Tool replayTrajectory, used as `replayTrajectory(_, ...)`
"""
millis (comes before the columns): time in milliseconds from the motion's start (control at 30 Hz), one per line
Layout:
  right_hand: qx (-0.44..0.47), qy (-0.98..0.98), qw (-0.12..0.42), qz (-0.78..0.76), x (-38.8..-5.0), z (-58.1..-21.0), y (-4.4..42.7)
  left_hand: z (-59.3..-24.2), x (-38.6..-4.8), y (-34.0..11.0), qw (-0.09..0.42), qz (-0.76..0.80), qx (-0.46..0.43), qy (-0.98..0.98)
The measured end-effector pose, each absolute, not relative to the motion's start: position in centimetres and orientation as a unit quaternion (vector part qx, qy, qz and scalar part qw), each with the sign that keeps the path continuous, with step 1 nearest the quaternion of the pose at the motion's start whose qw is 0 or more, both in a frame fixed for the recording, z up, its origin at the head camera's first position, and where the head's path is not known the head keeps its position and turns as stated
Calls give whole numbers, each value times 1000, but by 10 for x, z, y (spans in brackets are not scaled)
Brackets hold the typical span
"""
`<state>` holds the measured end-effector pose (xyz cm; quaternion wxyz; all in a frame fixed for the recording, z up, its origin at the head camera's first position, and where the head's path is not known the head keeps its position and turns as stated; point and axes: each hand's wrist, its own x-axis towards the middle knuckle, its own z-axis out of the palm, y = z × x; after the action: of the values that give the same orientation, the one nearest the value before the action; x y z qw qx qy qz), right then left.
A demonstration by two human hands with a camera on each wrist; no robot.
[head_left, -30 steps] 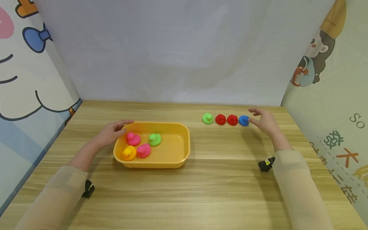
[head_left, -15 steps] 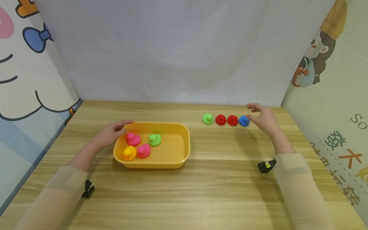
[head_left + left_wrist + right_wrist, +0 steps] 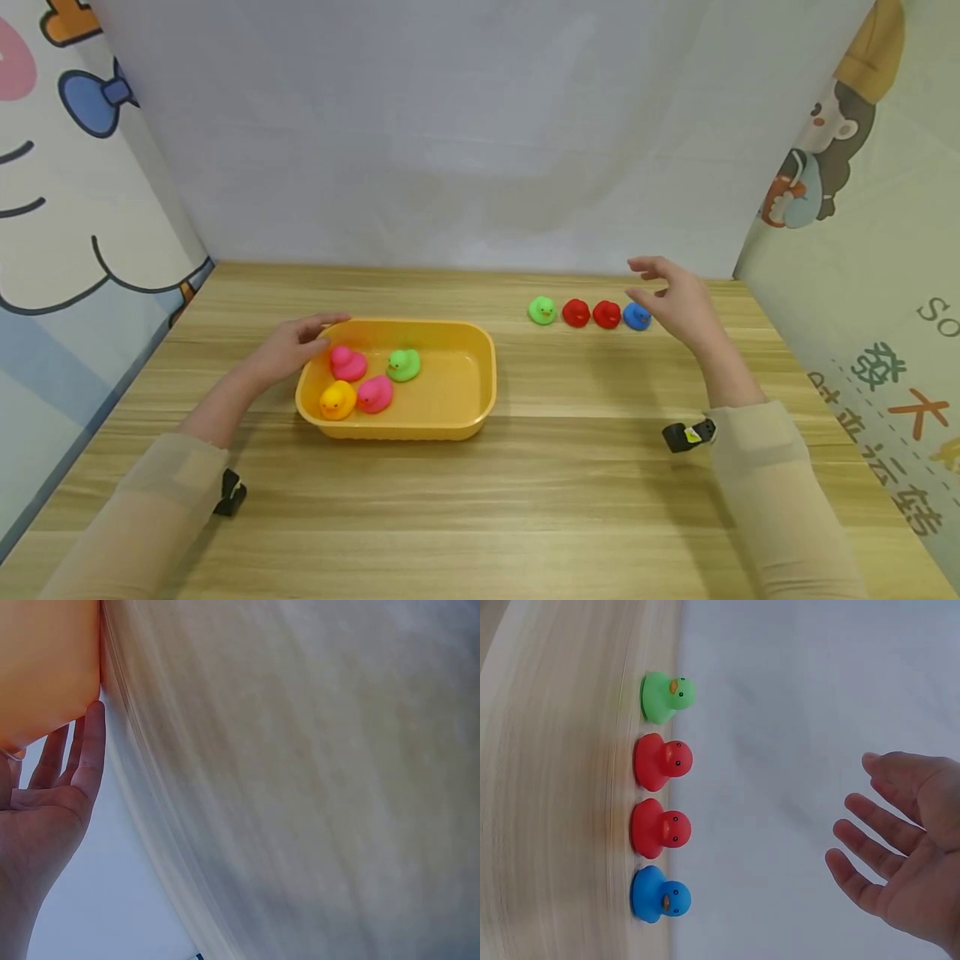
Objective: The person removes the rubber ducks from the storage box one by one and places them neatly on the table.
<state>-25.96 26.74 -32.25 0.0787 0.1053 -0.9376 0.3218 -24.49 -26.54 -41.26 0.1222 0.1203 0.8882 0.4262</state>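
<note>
My left hand [image 3: 283,354] is at the left end of a yellow-orange plastic tray [image 3: 480,367], thumb over the rim and fingers against the outer wall at the back left corner. In the left wrist view those fingers [image 3: 91,746] touch the tray wall [image 3: 49,667]. Inside lie two pink rubber ducks [image 3: 348,364], a green duck [image 3: 403,365] and a yellow duck [image 3: 337,401]. Holding nothing, my right hand [image 3: 678,304] hovers above a blue rubber duck [image 3: 660,895], fingers apart. This duck ends a row with two red ducks [image 3: 661,828] and another green duck [image 3: 665,697].
The wooden table [image 3: 480,508] runs back to a pale cloth backdrop [image 3: 465,142]. Printed cloths hang at both sides. A small black device [image 3: 688,435] sits at the right wrist, and a similar device [image 3: 230,492] at the left.
My right hand has risen from beside the blue duck and shifted slightly left, now above it. The ducks stay in place. The left hand and tray have not moved.
</note>
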Motion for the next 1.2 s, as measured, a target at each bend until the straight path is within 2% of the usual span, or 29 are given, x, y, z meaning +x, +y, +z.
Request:
replayTrajectory(333,108,-926,104,347,-247,-313,247,-414,-245,-265,119,427,125,887)
replayTrajectory(867,179,-876,193,404,-231,-307,212,-413,-244,-265,123,435,124,883)
replayTrajectory(1200,203,-852,203,437,-219,-307,187,-413,-244,-265,126,440,123,880)
